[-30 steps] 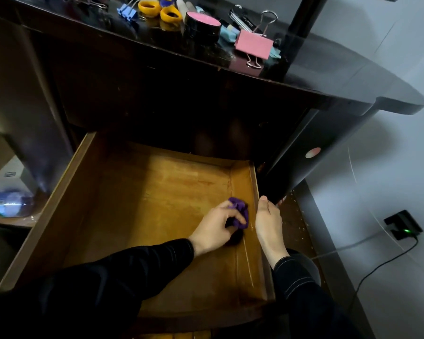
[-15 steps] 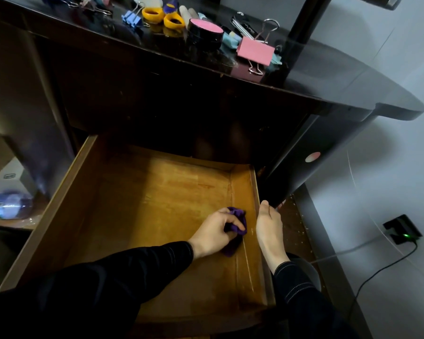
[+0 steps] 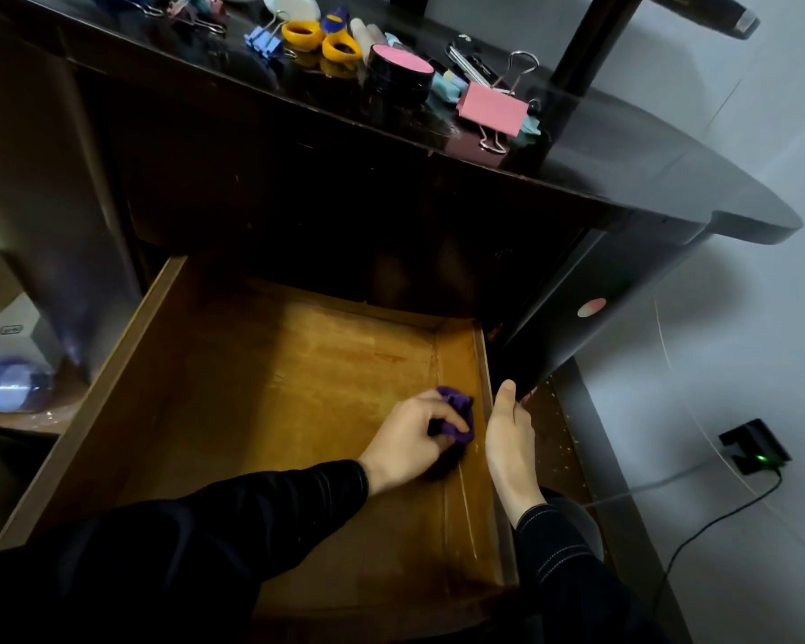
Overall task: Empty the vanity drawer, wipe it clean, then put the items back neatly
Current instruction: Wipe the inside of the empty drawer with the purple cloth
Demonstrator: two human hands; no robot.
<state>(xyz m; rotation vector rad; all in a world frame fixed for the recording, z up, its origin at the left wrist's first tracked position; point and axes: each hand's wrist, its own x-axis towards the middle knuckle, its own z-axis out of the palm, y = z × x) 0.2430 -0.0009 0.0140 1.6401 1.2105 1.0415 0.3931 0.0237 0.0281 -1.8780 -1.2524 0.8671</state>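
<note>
Purple cloth [image 3: 459,405] was clutched in the left hand [image 3: 410,441]; the right hand [image 3: 510,439] was laid on the drawer [image 3: 298,392] edge, fingers hidden.

- Open from above over the drawer [image 3: 275,392]: bare floor across the left, the middle and the back.
- Blocked on the right side by the left hand [image 3: 405,441], gripping a purple cloth [image 3: 458,404] down on the floor, with the forearm crossing in over the front edge.
- Right wall's rim taken by the right hand [image 3: 510,439], thumb along the top, fingers hidden outside it.
- Only a narrow gap between that wall and the dark cabinet panel [image 3: 577,290].
- Back of the drawer roofed by the vanity top [image 3: 647,151]; low reach only.
- Top crowded in the middle with a pink binder clip [image 3: 491,109], scissors [image 3: 317,37] and a jar [image 3: 398,74]; bare toward the right end.
</note>
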